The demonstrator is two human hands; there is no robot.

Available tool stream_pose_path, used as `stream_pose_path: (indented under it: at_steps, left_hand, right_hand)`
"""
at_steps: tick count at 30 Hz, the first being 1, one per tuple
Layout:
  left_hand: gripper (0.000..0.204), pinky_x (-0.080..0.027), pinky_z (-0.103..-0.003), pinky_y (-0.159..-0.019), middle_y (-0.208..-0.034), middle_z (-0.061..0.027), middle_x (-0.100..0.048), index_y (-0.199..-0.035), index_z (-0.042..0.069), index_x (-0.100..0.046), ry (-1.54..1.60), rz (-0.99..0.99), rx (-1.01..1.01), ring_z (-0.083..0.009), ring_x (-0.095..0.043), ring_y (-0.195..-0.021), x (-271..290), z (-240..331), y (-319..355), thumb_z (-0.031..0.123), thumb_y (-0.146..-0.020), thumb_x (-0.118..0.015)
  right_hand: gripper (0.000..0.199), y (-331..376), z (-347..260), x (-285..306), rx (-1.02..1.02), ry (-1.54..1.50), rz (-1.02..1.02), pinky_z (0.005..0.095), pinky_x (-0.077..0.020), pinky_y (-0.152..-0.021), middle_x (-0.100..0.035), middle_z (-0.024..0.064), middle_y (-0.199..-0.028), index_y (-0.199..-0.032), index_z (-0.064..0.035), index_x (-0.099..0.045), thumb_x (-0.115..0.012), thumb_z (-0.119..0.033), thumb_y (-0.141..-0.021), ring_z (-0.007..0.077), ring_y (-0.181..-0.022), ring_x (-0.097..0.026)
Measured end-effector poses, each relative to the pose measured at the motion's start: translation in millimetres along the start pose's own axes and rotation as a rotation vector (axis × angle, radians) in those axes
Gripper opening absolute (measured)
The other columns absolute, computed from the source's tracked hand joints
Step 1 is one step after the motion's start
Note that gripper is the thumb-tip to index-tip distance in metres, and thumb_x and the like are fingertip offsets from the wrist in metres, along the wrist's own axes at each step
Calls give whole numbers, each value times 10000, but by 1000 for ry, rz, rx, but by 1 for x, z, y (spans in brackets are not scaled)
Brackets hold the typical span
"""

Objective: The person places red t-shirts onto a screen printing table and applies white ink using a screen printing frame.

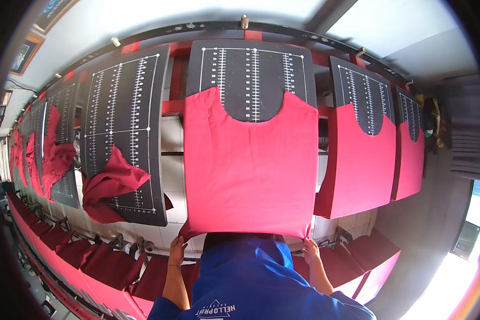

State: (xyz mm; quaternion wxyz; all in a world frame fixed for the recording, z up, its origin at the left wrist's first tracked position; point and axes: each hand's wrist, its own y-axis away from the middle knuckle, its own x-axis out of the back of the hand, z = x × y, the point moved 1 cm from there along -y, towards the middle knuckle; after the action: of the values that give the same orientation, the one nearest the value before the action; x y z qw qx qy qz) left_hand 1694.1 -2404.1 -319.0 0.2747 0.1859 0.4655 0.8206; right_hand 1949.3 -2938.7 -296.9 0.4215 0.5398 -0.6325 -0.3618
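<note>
A red cut shirt panel [250, 165] with a scooped neckline lies over the black board [255, 69] in front of me, which carries white ruled lines. The panel's near edge is stretched between my two hands, over the board's near end. My left hand [177, 247] is closed on its near left corner. At the near right corner, my right hand [310, 248] pinches the cloth. A few soft creases run across the panel, mostly at its left shoulder.
To the right, two boards carry flat red panels [357, 165]. On the left board [125, 106] lies a crumpled red cloth [117, 184], with more boards and bunched cloths beyond. Behind me runs a row of red-covered boards [112, 266]. A dark rail [282, 31] crosses the far side.
</note>
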Motion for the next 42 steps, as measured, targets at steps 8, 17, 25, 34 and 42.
stream_pose_path:
  at_steps: [8, 17, 25, 34, 42]
  left_hand:
    - [314, -478, -373, -906, -1108, -16, -592, -1183, 47, -588, -21, 140, 53, -148, -559, -1063, -1, -21, 11, 299, -1010, -516]
    - [381, -494, -346, -875, -995, -139, -703, -1135, -31, -645, -1017, -556, -54, -226, -661, -942, -86, 174, 72, 303, -988, -536]
    - [363, -433, -434, -951, -1192, -152, -577, -1257, 35, -568, -995, 148, -1429, -349, -524, -1134, -275, 387, -18, 122, -908, -614]
    - [99, -422, -431, -819, -1037, -79, -584, -972, 81, -584, -1083, 125, -1611, -295, -524, -961, -308, 435, -78, 82, -880, -620]
    - [115, -408, -413, -857, -1035, -83, -584, -1016, 76, -577, -1133, 28, -1579, -305, -523, -973, -312, 442, -80, 101, -907, -601]
  right_hand:
    - [123, -12, 19, 4, -122, 42, 65, 291, -411, -741, -619, -56, -911, -1002, -179, -629, -650, -272, -925, 103, -835, -549]
    - [201, 72, -222, -105, 444, 1043, -296, 354, -510, -637, -686, 99, -835, -982, -2, -682, -579, -161, -914, 226, -690, -654]
    - [600, 11, -392, -288, 1691, 1484, 250, 458, -289, -1142, -424, 136, -1485, -1430, -78, -433, -647, -268, -902, 323, -1397, -354]
    - [228, 12, -425, -344, 1856, 1158, 146, 390, -451, -803, -627, 17, -980, -1024, -108, -693, -727, -199, -817, 228, -911, -581]
    - [64, 3, -431, -341, 1846, 1000, 17, 365, -493, -600, -642, 47, -792, -879, -89, -625, -681, -114, -862, 249, -678, -639]
